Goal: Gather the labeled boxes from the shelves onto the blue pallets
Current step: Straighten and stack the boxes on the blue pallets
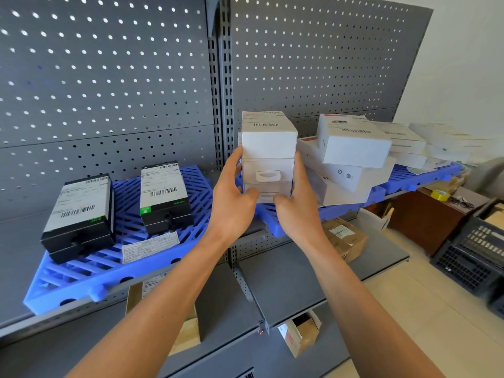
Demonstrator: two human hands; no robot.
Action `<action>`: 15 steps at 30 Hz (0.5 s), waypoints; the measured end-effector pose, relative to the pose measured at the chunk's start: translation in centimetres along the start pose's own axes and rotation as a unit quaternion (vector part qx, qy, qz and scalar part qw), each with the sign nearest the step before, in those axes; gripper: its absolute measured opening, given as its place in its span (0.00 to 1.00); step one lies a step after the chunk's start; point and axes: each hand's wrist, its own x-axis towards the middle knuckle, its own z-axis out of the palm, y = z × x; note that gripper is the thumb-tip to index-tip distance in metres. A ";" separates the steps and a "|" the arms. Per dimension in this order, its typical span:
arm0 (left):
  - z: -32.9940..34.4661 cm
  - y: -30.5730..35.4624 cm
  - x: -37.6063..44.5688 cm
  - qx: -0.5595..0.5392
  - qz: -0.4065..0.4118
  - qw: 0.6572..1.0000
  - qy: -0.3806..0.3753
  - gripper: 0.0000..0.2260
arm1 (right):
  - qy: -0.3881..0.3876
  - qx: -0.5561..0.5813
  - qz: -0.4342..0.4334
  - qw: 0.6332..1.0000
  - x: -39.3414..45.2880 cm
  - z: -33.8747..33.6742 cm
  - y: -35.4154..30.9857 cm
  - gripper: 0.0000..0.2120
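Head view. I see both hands raised to a stack of white boxes (268, 156) standing on the right blue pallet (409, 178), at its left end. The left hand (231, 192) clasps the stack's left side, fingers curled around the edge, thumb lying across the front of the lowest box. The right hand (296, 197) clasps the right side the same way, thumb on the lower front face. The stack is pinched between the two hands; I cannot tell whether its base rests on the pallet or is lifted clear. The top box carries a barcode label on its upper face; the middle box shows a hang tab on its front.

Just right of the stack lies a loose pile of white labeled boxes (351, 148), tilted against one another, more flat ones behind them toward the wall.

On the left blue pallet (109, 266): two stacks of black boxes, each topped with a white barcode label. The near-left stack (79, 216) sits close to the pallet's front edge; the second stack (165, 197) sits further back, well apart from it. A loose paper label (150, 245) lies flat on the pallet grid in front of the second stack.

Lower shelves hold brown cardboard boxes (345, 237). A yellow tape roll (440, 194) rests on a brown cabinet at right; a dark crate (474, 255) stands on the floor.
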 end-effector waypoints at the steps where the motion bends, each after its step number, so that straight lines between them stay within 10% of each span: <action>1: 0.0 0.0 0.0 0.001 0.000 1.000 0.000 0.38 | -0.002 -0.002 0.001 1.000 0.0 0.0 0.0 0.43; 15: 0.2 -0.6 0.4 -0.003 -0.001 1.000 -0.016 0.40 | -0.014 -0.014 0.015 1.000 0.3 -0.4 0.4 0.44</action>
